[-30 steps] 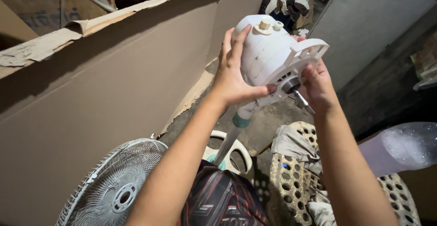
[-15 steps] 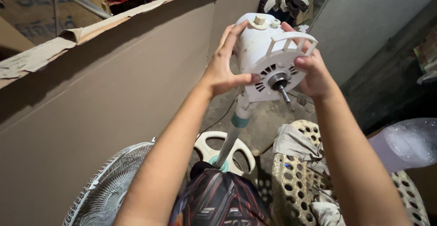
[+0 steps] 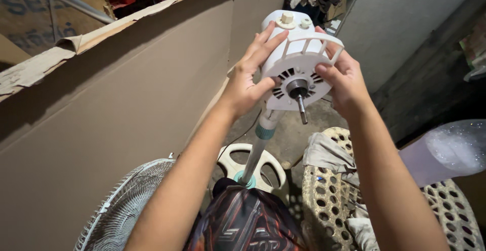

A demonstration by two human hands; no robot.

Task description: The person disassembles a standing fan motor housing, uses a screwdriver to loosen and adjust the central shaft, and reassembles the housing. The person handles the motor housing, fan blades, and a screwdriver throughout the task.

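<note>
Fan motor head [image 3: 296, 61], white, is being held up in front of the person, between both hands, still sitting on top of its stand pole [image 3: 259, 147]. Grille and blades are off it; the bare metal shaft [image 3: 301, 107] is pointing toward the camera and slightly down, out of a dark hub ringed with vent slots. Left hand [image 3: 250, 76] is gripping the housing's left side: fingers spread up the casing, thumb pressing on the front face beside the vents. Right hand [image 3: 344, 79] is gripping the right side, fingers curled over the white guard-mount rim, thumb on the front face near the hub. Two knobs are sticking up on top of the housing.

Pole is running down from the motor through a teal collar to the white round base [image 3: 253, 167] on the concrete floor, partly hidden behind the person's patterned shorts [image 3: 243, 220].

Detached wire fan grille [image 3: 126, 210] is lying lower left, leaning near the big cardboard sheet [image 3: 116, 109] that is standing along the left. Perforated beige plastic basket [image 3: 329, 200] is sitting on the right with grey cloth [image 3: 329, 152] draped over its edge. Translucent plastic container [image 3: 448, 150] is showing at far right.
</note>
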